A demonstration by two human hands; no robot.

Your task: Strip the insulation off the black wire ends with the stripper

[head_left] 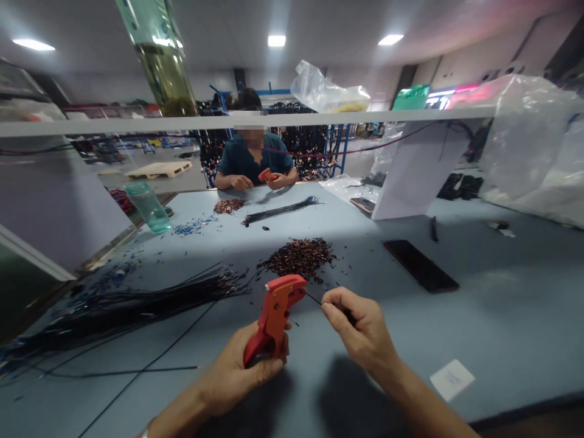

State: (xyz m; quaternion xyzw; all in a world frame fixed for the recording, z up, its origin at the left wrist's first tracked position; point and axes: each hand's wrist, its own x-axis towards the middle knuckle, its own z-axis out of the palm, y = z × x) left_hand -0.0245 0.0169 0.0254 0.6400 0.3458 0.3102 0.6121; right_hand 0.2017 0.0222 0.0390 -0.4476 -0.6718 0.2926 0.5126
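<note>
My left hand (249,359) is wrapped round the handles of a red and orange wire stripper (276,310), held upright with its head tilted to the right. Between thumb and forefinger, my right hand (358,325) pinches a thin black wire (314,298), whose far end meets the stripper's jaws. Whether the jaws are closed on it I cannot tell. Just behind the tool lies a heap of short dark and copper-coloured pieces (298,258). A long bundle of black wires (150,310) stretches across the table on the left, with loose single wires in front of it.
Across the table (502,316) sits a co-worker (255,161) holding a similar red tool. A black phone (422,266) and a white card (452,379) lie at the right. A green bottle (148,207) stands at the left. A shelf (319,120) spans overhead.
</note>
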